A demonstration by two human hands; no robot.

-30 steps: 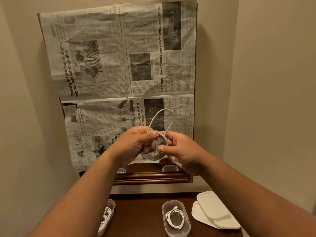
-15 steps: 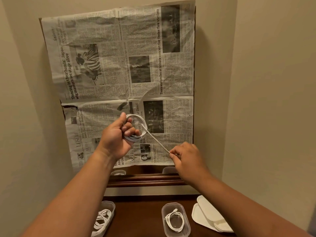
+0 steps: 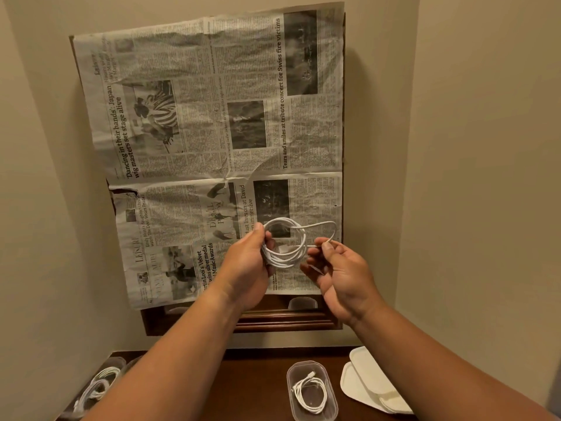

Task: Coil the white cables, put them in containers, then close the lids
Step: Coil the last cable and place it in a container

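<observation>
A white cable (image 3: 287, 243) is wound into a coil held up in front of the newspaper. My left hand (image 3: 249, 268) grips the coil's left side. My right hand (image 3: 337, 268) pinches the cable's loose end, which arcs out to the right of the coil. Below, on the dark wooden table (image 3: 252, 387), a clear container (image 3: 312, 390) holds a coiled white cable. Another clear container (image 3: 100, 387) at the lower left holds more white cable, partly hidden by my left arm. White lids (image 3: 367, 381) lie stacked at the right.
A sheet of newspaper (image 3: 209, 132) covers a wood-framed mirror (image 3: 273, 317) on the back wall. Beige walls close in on both sides of the narrow table.
My hands came apart and then together again. The right hand moved the loose end up and around toward the coil, which now sits lower and more central. The view has tilted slightly.
</observation>
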